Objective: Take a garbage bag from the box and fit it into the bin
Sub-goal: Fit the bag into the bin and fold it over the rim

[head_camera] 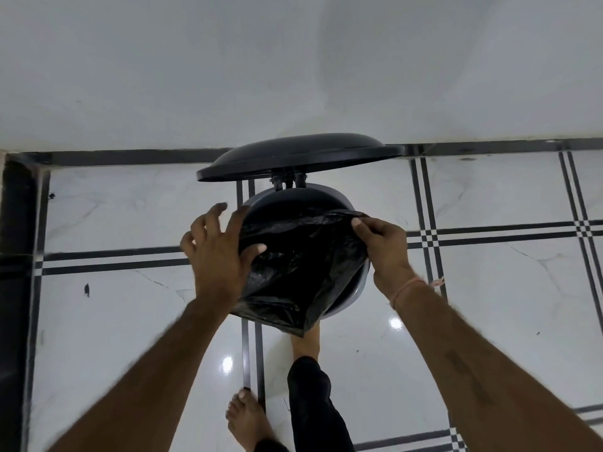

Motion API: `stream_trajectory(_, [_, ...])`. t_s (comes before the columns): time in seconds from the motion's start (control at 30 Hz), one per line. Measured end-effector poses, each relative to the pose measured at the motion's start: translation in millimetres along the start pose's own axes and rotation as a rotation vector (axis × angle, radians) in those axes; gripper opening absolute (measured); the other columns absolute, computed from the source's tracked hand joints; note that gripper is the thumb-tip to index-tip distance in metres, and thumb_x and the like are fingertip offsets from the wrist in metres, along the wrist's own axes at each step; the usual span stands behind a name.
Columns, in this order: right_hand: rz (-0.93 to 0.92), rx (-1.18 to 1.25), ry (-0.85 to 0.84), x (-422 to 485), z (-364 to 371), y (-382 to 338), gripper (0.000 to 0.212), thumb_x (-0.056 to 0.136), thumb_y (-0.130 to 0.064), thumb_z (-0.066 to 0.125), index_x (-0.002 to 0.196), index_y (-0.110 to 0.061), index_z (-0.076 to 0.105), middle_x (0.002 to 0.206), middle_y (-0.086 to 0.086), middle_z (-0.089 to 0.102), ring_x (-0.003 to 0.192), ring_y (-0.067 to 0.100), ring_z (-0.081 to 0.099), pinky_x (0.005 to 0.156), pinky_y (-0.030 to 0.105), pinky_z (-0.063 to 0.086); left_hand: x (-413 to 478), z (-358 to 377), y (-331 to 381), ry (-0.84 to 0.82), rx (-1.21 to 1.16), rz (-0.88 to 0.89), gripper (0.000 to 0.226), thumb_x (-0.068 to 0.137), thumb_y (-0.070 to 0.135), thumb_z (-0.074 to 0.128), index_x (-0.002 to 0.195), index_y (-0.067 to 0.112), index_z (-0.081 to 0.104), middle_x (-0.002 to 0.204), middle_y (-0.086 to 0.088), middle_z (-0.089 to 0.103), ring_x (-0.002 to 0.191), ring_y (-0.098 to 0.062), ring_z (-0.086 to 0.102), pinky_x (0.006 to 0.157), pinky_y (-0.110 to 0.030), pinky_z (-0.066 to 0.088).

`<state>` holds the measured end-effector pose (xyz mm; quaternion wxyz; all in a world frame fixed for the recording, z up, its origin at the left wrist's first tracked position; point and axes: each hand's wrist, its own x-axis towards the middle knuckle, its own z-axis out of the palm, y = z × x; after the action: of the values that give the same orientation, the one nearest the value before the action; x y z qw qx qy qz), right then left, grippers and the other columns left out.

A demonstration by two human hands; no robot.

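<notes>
— Left hand (219, 252) first: how is it set?

— Spread wide, fingers fanned and mostly lifted, the thumb lying across the black garbage bag (293, 269) at the near left of the bin's mouth. The palm sits against the plastic there; I see no pinch from that side.

— And the right hand (383, 247)?

— Closed down. Thumb and fingertips nip the bag's upper edge at the right side of the pedal bin (355, 295), the edge pulled up towards the far rim. A pale thread bracelet (409, 288) circles that wrist.

— Where is the bag, then?

— Draped over the bin's opening, crumpled, covering most of it. Its near corner hangs over the front rim and down towards the floor. A crescent of dark interior shows behind it, and the grey rim shows on the right and at the back left.

— The lid?

— The black domed lid (303, 159) stands raised on its hinge behind the opening, close to the white wall (293, 66).

— Anything below?

— One bare foot (305, 340) is up against the base of the bin, partly hidden by the hanging plastic; the other foot (246, 415) rests flat on the glossy white tile floor (489, 288) with its black stripes.
</notes>
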<state>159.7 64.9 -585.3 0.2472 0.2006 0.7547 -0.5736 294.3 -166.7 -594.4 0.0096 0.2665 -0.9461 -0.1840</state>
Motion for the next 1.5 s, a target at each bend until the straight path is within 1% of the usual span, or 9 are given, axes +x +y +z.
stream_trajectory(0.2, [-0.085, -0.106, -0.016, 10, -6, 8, 0.016, 0.09, -0.023, 0.076, 0.103, -0.014, 0.081, 0.099, 0.007, 0.081, 0.1, 0.029, 0.075, 0.099, 0.05, 0.059, 22, 4, 0, -0.122, 0.034, 0.034, 0.016, 0.092, 0.04, 0.073, 0.098, 0.026, 0.077, 0.107, -0.001, 0.071, 0.105, -0.03, 0.055, 0.087, -0.044, 0.032])
stream_trajectory(0.33, [-0.504, -0.508, -0.054, 11, 2, -5, 0.059, 0.085, -0.042, 0.077, 0.138, -0.021, 0.063, 0.133, 0.003, 0.064, 0.12, 0.022, 0.064, 0.101, 0.038, 0.054, 21, 11, 20, -0.217, -0.529, -0.183, 0.019, 0.097, 0.034, 0.069, 0.083, 0.022, 0.068, 0.075, 0.003, 0.07, 0.075, -0.02, 0.065, 0.068, -0.029, 0.046])
stream_trajectory(0.4, [-0.718, -0.757, -0.231, 9, 15, -4, 0.078, 0.087, -0.045, 0.075, 0.154, -0.021, 0.044, 0.154, 0.004, 0.046, 0.133, 0.024, 0.054, 0.1, 0.033, 0.049, 19, 21, 30, -0.223, -0.846, -0.404, 0.02, 0.101, 0.029, 0.066, 0.088, 0.015, 0.07, 0.08, -0.001, 0.074, 0.079, -0.02, 0.07, 0.065, -0.024, 0.055])
stream_trajectory(0.47, [-0.685, -0.945, -0.447, 11, 24, 7, 0.083, 0.088, -0.044, 0.074, 0.158, -0.019, 0.037, 0.163, 0.004, 0.037, 0.142, 0.028, 0.047, 0.11, 0.035, 0.043, 16, 31, 35, -0.214, -1.006, -0.602, 0.027, 0.102, 0.031, 0.064, 0.093, 0.007, 0.07, 0.09, -0.01, 0.076, 0.089, -0.026, 0.073, 0.07, -0.029, 0.061])
stream_trajectory(0.53, [-0.519, -0.878, -0.449, 16, 26, 14, 0.069, 0.09, -0.038, 0.075, 0.15, -0.017, 0.05, 0.155, 0.005, 0.049, 0.138, 0.027, 0.052, 0.117, 0.037, 0.041, 15, 38, 36, -0.202, -1.035, -0.703, 0.033, 0.102, 0.036, 0.063, 0.089, 0.006, 0.066, 0.085, -0.008, 0.072, 0.084, -0.026, 0.069, 0.07, -0.033, 0.061])
stream_trajectory(0.6, [-0.34, -0.613, -0.261, 17, 25, 12, 0.051, 0.093, -0.035, 0.074, 0.138, -0.016, 0.063, 0.136, 0.002, 0.066, 0.124, 0.018, 0.061, 0.111, 0.032, 0.046, 16, 36, 33, -0.185, -1.036, -0.748, 0.037, 0.102, 0.042, 0.061, 0.09, 0.007, 0.068, 0.079, -0.002, 0.067, 0.076, -0.02, 0.062, 0.064, -0.029, 0.056])
stream_trajectory(0.8, [-0.052, -0.011, -0.072, 23, 33, 6, 0.021, 0.097, -0.025, 0.071, 0.105, -0.009, 0.08, 0.098, 0.009, 0.081, 0.1, 0.029, 0.077, 0.098, 0.048, 0.06, 23, 24, 19, -0.11, -1.106, -0.779, 0.055, 0.102, 0.045, 0.061, 0.099, -0.01, 0.068, 0.088, -0.014, 0.068, 0.085, -0.027, 0.065, 0.089, -0.045, 0.06])
stream_trajectory(1.13, [-0.17, -0.128, -0.007, 32, 32, 1, 0.013, 0.092, -0.029, 0.075, 0.099, -0.02, 0.081, 0.094, -0.003, 0.081, 0.097, 0.019, 0.077, 0.099, 0.044, 0.059, 35, 24, 14, 0.023, -1.146, -0.764, 0.04, 0.1, 0.038, 0.067, 0.07, 0.012, 0.065, 0.08, -0.012, 0.064, 0.077, -0.023, 0.06, 0.08, -0.035, 0.057])
stream_trajectory(1.5, [-0.405, -0.367, -0.04, 39, 23, -5, 0.027, 0.093, -0.023, 0.074, 0.12, -0.019, 0.077, 0.113, -0.002, 0.074, 0.109, 0.014, 0.071, 0.104, 0.035, 0.055, 46, 28, 3, 0.095, -0.923, -0.656, 0.041, 0.095, 0.046, 0.07, 0.079, 0.009, 0.074, 0.08, -0.013, 0.074, 0.073, -0.016, 0.065, 0.083, -0.042, 0.06])
